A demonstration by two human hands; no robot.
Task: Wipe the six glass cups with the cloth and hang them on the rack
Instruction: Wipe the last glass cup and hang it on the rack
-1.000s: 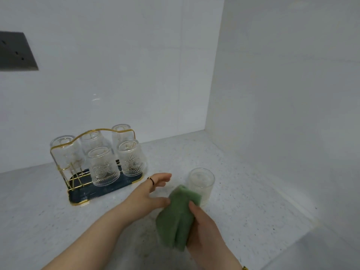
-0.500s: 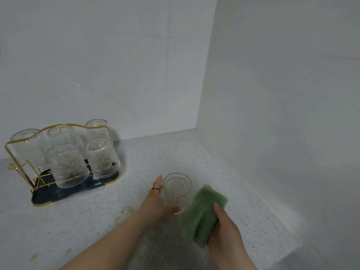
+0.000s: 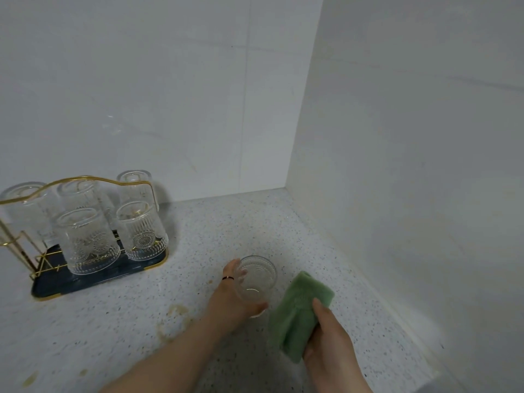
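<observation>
- Gripping a clear glass cup (image 3: 256,279), the person's left hand (image 3: 234,299) curls round it. The thumb lies along the near side and the fingers wrap the far left side.
- A thin dark ring (image 3: 227,277) circles one finger of that hand.
- The held cup is upright with its mouth facing up, and its wall has a ribbed, pressed pattern. It sits near the middle of a pale speckled countertop (image 3: 113,344). Whether its base touches the counter or is lifted just off it cannot be told.
- The right hand (image 3: 331,350) holds a folded green cloth (image 3: 297,310), with the thumb pressed on the front and the fingers curled behind. The cloth stands on end just to the right of the cup. Whether the two touch cannot be told.
- A gold wire rack (image 3: 85,181) with a dark blue tray base (image 3: 93,279) stands at the left, well apart from the held cup.
- Five other glass cups (image 3: 85,242) with the same pattern hang mouth down on the rack, two in the front row and three behind.
- Yellow-brown stains (image 3: 175,313) mark the counter just left of the left forearm, and smaller ones lie toward the lower left edge.
- Plain white walls (image 3: 411,137) meet in a corner behind the counter.
</observation>
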